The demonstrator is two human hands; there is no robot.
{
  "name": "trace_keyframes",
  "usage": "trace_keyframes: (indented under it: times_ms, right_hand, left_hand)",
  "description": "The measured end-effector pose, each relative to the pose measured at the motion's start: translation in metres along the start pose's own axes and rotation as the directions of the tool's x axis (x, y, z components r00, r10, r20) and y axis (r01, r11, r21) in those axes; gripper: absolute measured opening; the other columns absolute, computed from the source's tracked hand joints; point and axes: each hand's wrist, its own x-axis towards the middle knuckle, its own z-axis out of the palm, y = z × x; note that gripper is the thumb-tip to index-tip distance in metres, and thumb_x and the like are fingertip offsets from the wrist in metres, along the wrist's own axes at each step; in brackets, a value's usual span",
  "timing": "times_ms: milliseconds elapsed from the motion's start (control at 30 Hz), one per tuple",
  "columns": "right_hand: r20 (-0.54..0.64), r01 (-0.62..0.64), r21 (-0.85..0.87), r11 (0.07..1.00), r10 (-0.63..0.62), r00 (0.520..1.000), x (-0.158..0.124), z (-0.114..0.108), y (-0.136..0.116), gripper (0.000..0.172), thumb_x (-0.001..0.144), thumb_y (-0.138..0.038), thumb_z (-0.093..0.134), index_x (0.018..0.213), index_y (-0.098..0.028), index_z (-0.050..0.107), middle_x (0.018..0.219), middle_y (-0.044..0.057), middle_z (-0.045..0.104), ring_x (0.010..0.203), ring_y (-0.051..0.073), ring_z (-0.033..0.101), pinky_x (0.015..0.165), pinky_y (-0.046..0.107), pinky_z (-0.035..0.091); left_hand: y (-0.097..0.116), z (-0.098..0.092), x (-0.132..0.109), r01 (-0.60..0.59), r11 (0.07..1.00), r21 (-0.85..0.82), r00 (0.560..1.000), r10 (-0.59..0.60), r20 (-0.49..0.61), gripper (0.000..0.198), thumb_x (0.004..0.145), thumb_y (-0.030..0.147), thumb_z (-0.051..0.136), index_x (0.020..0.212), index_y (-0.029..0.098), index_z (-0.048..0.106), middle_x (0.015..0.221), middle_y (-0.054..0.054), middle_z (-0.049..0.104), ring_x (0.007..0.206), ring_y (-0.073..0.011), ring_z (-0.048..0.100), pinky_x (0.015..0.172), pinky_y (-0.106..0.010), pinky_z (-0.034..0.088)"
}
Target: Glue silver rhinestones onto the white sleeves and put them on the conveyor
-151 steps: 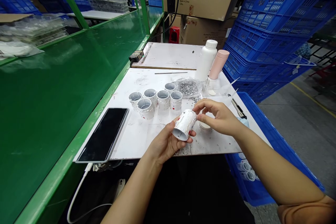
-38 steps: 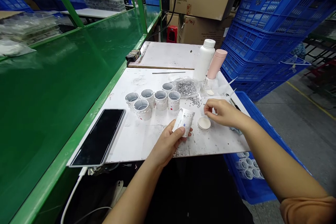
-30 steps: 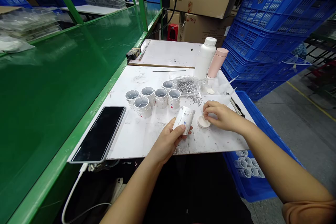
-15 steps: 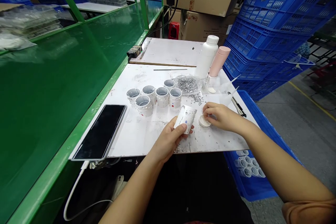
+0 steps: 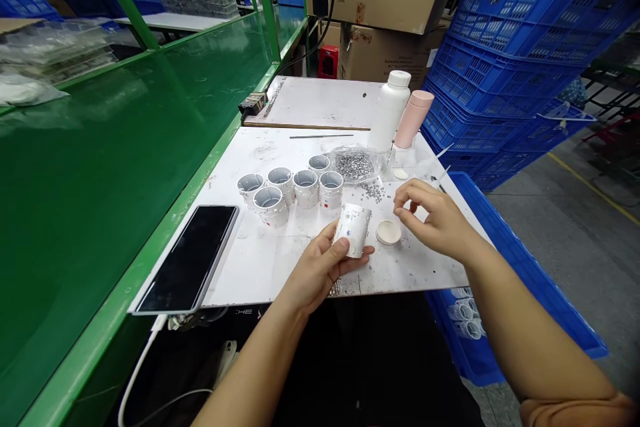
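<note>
My left hand (image 5: 320,268) grips a short white plastic tube (image 5: 353,230) with small red and blue marks, holding it upright just above the white work board (image 5: 280,260). My right hand (image 5: 434,219) hovers to its right, thumb and fingertips pinched together on something too small to make out. Below that hand lies a small round white dish (image 5: 389,232). Several similar white tubes (image 5: 293,188) stand in a cluster further back on the board.
A clear bag of small metal parts (image 5: 356,164) lies behind the tubes, with a white bottle (image 5: 392,110) and a pink bottle (image 5: 413,119). A black phone (image 5: 193,257) rests at the left edge. A blue crate (image 5: 505,293) holding more tubes sits at right, and a green shelf (image 5: 115,140) at left.
My right hand has lifted off the small white dish and risen with fingers pinched. The left hand has turned the tube more upright.
</note>
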Motion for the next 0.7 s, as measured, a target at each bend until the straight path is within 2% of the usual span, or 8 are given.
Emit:
trace_keyframes:
  times_ms: [67, 133, 233, 300, 367, 433, 700]
  right_hand:
    - [-0.115, -0.085, 0.154, 0.984, 0.103, 0.988, -0.003, 0.008, -0.013, 0.007, 0.086, -0.017, 0.056, 0.079, -0.020, 0.056, 0.084, 0.004, 0.058, 0.079, 0.017, 0.055, 0.066, 0.029, 0.044]
    - [-0.150, -0.174, 0.401, 0.899, 0.252, 0.956, -0.007, 0.021, -0.025, 0.007, 0.087, -0.022, 0.058, 0.080, -0.020, 0.056, 0.075, 0.001, 0.057, 0.068, 0.014, 0.053, 0.060, 0.027, 0.042]
    - [-0.060, -0.236, 0.710, 0.663, 0.391, 0.918, -0.011, 0.042, -0.036, 0.013, 0.088, -0.030, 0.061, 0.082, -0.020, 0.055, 0.062, -0.002, 0.055, 0.053, 0.010, 0.048, 0.049, 0.023, 0.038]
    - [0.021, -0.259, 0.806, 0.532, 0.412, 0.911, -0.014, 0.053, -0.041, 0.016, 0.087, -0.032, 0.063, 0.081, -0.019, 0.056, 0.059, -0.003, 0.055, 0.049, 0.009, 0.046, 0.045, 0.022, 0.036]
    - [0.065, -0.272, 0.845, 0.459, 0.418, 0.906, -0.016, 0.059, -0.044, 0.017, 0.086, -0.032, 0.065, 0.080, -0.019, 0.057, 0.058, -0.003, 0.055, 0.048, 0.009, 0.046, 0.044, 0.022, 0.036]
    - [0.063, -0.270, 0.854, 0.446, 0.426, 0.903, -0.018, 0.061, -0.046, 0.017, 0.084, -0.031, 0.067, 0.080, -0.018, 0.058, 0.059, -0.003, 0.055, 0.048, 0.008, 0.046, 0.045, 0.021, 0.037]
    - [0.035, -0.257, 0.828, 0.499, 0.412, 0.911, -0.020, 0.058, -0.049, 0.016, 0.082, -0.030, 0.069, 0.079, -0.018, 0.060, 0.061, -0.003, 0.054, 0.050, 0.008, 0.046, 0.047, 0.022, 0.037]
  left_hand:
    - [0.000, 0.000, 0.000, -0.024, 0.999, -0.029, 1.000, 0.024, 0.004, 0.067, 0.080, 0.034, 0.073, 0.139, 0.022, 0.043, 0.123, -0.012, 0.061, 0.106, -0.0258, 0.063, 0.095, -0.042, 0.048]
    - [-0.002, 0.001, 0.000, -0.060, 0.998, -0.037, 0.998, 0.060, 0.002, 0.078, 0.078, 0.030, 0.075, 0.145, 0.024, 0.034, 0.121, -0.011, 0.063, 0.108, -0.0234, 0.062, 0.097, -0.038, 0.046]
    - [-0.003, 0.000, 0.000, -0.106, 0.994, -0.030, 0.994, 0.107, 0.030, 0.088, 0.077, 0.028, 0.075, 0.149, 0.023, 0.026, 0.121, -0.011, 0.063, 0.110, -0.0224, 0.061, 0.097, -0.033, 0.044]
    - [-0.004, -0.001, 0.000, -0.135, 0.991, -0.015, 0.988, 0.135, 0.069, 0.088, 0.078, 0.028, 0.074, 0.150, 0.024, 0.024, 0.120, -0.011, 0.064, 0.110, -0.0228, 0.061, 0.094, -0.032, 0.044]
    - [-0.004, -0.002, 0.000, -0.159, 0.987, 0.002, 0.983, 0.158, 0.095, 0.089, 0.079, 0.028, 0.074, 0.151, 0.026, 0.023, 0.119, -0.010, 0.064, 0.108, -0.0225, 0.061, 0.092, -0.032, 0.044]
    - [-0.005, -0.002, -0.001, -0.174, 0.985, 0.019, 0.980, 0.171, 0.100, 0.090, 0.078, 0.027, 0.074, 0.151, 0.027, 0.022, 0.118, -0.009, 0.063, 0.106, -0.0218, 0.061, 0.092, -0.032, 0.044]
    - [-0.006, -0.004, -0.001, -0.193, 0.978, 0.079, 0.979, 0.187, 0.083, 0.091, 0.076, 0.028, 0.076, 0.151, 0.030, 0.023, 0.119, -0.009, 0.063, 0.105, -0.0224, 0.061, 0.092, -0.032, 0.044]
